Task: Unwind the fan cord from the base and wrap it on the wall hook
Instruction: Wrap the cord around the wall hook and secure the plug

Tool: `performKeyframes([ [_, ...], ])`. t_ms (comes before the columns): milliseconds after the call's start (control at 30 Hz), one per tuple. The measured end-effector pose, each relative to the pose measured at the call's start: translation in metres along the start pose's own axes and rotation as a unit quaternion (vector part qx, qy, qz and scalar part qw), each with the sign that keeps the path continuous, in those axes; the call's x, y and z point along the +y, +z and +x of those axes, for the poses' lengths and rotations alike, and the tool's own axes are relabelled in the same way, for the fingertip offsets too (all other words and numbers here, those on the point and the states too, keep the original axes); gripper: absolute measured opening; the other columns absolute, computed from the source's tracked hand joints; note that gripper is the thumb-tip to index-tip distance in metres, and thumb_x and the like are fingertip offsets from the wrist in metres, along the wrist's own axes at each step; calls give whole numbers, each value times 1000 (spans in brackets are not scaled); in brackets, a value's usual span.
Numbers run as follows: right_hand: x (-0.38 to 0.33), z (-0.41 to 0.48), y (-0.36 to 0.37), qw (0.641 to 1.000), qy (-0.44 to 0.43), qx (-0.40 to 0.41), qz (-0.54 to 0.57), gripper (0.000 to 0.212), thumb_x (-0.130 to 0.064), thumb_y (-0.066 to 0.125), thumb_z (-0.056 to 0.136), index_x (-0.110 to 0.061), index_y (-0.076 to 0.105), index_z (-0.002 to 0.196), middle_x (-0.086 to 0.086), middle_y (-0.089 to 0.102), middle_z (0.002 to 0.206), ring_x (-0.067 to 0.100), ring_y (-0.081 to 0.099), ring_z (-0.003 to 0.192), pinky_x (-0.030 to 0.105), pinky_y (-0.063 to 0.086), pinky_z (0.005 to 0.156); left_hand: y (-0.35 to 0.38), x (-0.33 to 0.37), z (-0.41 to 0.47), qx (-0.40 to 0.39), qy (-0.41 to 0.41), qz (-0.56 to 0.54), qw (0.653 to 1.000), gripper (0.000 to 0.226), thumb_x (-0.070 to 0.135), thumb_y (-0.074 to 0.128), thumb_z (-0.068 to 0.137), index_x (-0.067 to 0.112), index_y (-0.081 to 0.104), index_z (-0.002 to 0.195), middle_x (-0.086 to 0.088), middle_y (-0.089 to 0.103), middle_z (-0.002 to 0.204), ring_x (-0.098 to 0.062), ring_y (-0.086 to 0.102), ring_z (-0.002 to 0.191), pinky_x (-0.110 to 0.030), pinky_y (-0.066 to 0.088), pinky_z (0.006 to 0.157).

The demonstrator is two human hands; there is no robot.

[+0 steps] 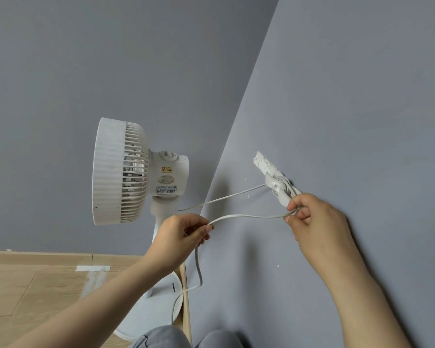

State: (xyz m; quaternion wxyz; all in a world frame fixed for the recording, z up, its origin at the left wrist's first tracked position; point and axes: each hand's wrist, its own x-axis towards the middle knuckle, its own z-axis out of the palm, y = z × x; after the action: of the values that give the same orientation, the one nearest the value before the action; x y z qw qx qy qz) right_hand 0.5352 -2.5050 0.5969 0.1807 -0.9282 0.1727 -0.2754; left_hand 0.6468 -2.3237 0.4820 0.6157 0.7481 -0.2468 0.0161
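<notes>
Grey walls meet in a corner over a pale wood floor, and right in that corner stands the white fan, grille facing left. On the motor housing there's a red and yellow sticker, a round pale label under it, and a small white strip lower down, but the print on all three is too small to read.

Now the hands. The right hand is up against the right-hand wall just below the wall hook, fingers curled tight, pinching the cord where it comes off the hook. The hook itself is white and lumpy, with several turns of cord wound round it. The left hand sits lower and further left, in front of the fan's stem, thumb and forefinger nipping the same cord, other fingers folded in.

Between the two hands the cord runs in a shallow sag. From the left hand it drops in a loose curve to the round base. A second strand stretches from the fan's neck up to the hook.
</notes>
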Motion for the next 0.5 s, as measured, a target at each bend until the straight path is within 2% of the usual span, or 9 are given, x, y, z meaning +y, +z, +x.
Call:
performKeyframes([
  [167,2,-7,10,1000,19,18,-15,16,-2,60,87,-18,59,87,0,62,78,25,64,77,27,46,68,5,-3,0,-22,-1,10,1000,10,18,65,88,15,73,83,5,69,66,0,60,57,-9,47,59],
  [300,4,-13,15,999,34,11,-21,24,2,55,87,-10,65,105,8,69,97,27,67,92,36,52,85,7,-9,0,-44,-5,22,999,9,22,66,87,18,73,84,5,71,69,0,61,60,-10,48,61],
  [500,6,-17,25,997,56,-31,-37,47,-10,64,87,-10,52,133,5,60,129,25,60,115,31,44,100,9,-16,0,-47,-23,38,998,9,23,66,87,18,73,85,4,72,72,2,61,63,-9,47,61],
])
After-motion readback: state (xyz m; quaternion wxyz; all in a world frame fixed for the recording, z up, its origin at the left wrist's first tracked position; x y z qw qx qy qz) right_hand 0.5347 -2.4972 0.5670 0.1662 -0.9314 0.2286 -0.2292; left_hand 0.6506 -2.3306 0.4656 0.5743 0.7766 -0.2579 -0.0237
